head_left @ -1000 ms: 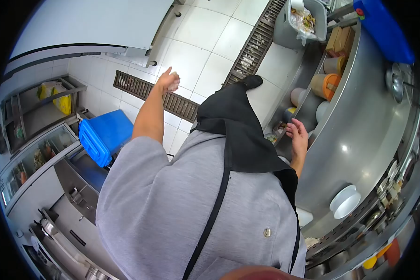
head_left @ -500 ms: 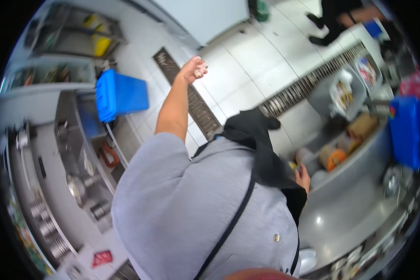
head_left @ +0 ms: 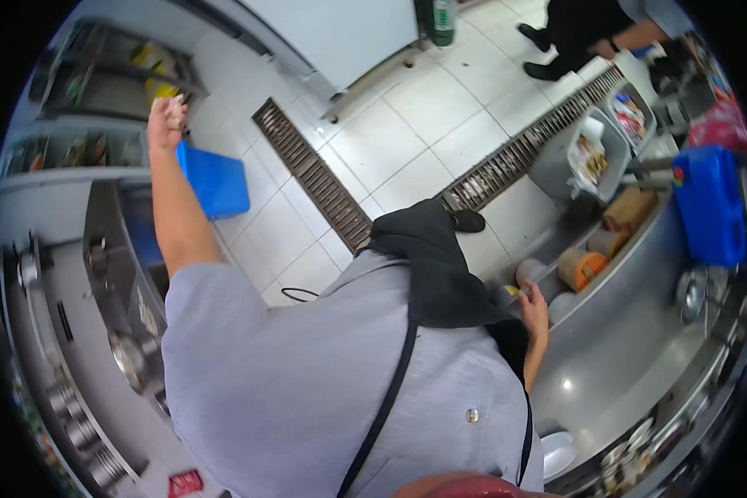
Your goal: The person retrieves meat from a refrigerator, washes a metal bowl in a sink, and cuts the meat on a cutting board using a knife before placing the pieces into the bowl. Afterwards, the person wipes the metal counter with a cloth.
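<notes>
A small, whitish, lumpy thing (head_left: 174,113) is held in the left of the hands (head_left: 168,124), raised well away from the body; it is partly covered by the curled fingers and may be crumpled paper or something soft. Near the right of the hands (head_left: 534,310), a pale round-topped tub (head_left: 563,306) is seen beside the bench's edge, partly hidden. A pinkish-white tub (head_left: 530,271) is set close by, next to a tub with a bright orange band (head_left: 582,268), which is seen tilted in the view.
</notes>
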`<action>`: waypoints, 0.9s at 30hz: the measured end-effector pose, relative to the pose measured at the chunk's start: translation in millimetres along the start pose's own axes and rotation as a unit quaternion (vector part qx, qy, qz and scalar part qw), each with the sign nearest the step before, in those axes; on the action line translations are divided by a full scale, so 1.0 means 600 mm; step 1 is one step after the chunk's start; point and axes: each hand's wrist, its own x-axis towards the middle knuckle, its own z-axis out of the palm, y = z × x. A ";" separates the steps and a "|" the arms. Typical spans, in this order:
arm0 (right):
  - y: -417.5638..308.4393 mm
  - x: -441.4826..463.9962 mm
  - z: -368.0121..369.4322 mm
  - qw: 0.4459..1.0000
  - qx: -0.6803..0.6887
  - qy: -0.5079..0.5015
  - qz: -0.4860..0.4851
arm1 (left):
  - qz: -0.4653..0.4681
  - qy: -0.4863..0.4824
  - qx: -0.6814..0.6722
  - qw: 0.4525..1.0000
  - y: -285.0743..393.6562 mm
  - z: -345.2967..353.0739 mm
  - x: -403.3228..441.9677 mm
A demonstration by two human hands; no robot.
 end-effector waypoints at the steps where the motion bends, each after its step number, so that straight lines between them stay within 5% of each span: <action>1: -0.010 -0.002 0.002 1.000 -0.001 0.016 0.005 | -0.004 0.008 0.041 0.999 -0.014 0.018 0.010; 5: 0.026 -0.002 0.016 0.999 0.013 0.050 -0.004 | -0.076 -0.046 0.096 0.991 -0.157 0.091 0.022; 8: 0.010 -0.002 0.024 0.995 0.032 0.092 -0.022 | -0.213 -0.113 0.056 0.969 -0.334 0.115 0.053; 13: -0.002 -0.047 0.053 0.989 -0.043 0.140 -0.007 | -0.365 -0.154 0.138 0.908 -0.527 0.241 -0.080; 20: -0.024 -0.135 0.088 0.981 0.106 0.162 0.027 | -0.475 -0.284 0.219 0.804 -0.611 0.306 -0.217; 23: -0.042 -0.157 0.079 0.971 0.159 0.172 0.039 | -0.480 -0.344 0.330 0.736 -0.634 0.295 -0.228; 27: -0.064 -0.170 0.063 0.963 0.168 0.199 0.063 | -0.433 -0.349 0.416 0.720 -0.646 0.286 -0.234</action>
